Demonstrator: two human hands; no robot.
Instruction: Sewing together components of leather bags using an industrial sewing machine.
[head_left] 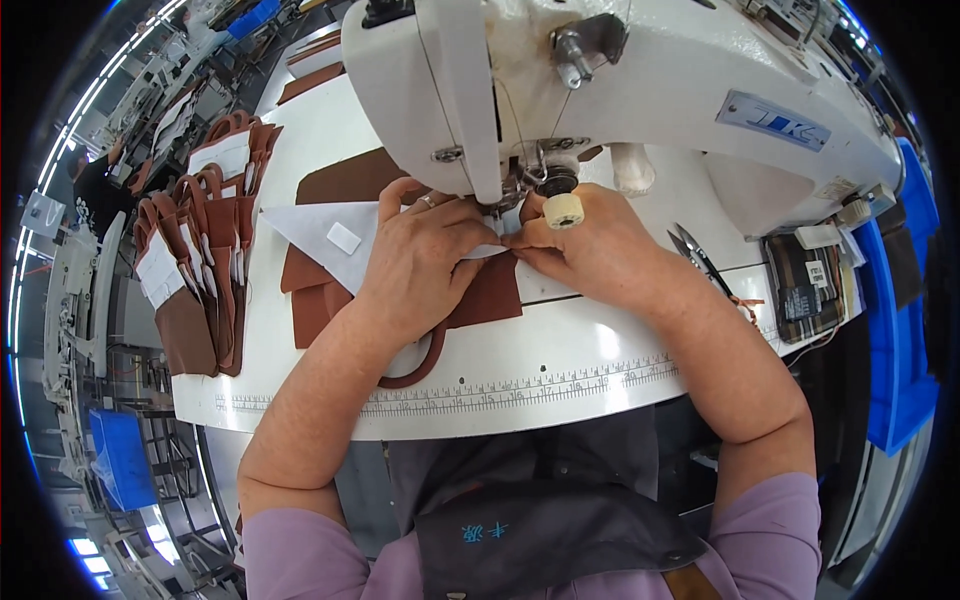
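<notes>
At the sewing machine (425, 95), my two hands meet just below the needle area. My left hand (420, 250) lies over a white fabric piece (315, 235), its thumb and fingers closed on the edge. My right hand (595, 250) pinches the same edge close to the presser foot, beside a round cream-coloured knob (563, 210). A small white label sits on the fabric left of my hand. Beneath it lie reddish-brown panels (495, 300), with a curved brown handle (428, 365) showing below my left wrist. The needle tip and stitch line are hidden by my fingers.
Stacked brown bag pieces with handles (205, 260) stand at the table's left edge. Thread snips (705, 260) lie right of my right hand. A printed ruler (540, 385) runs along the front edge. Plaid cloth (805, 290) and a blue bin (900, 330) are at far right.
</notes>
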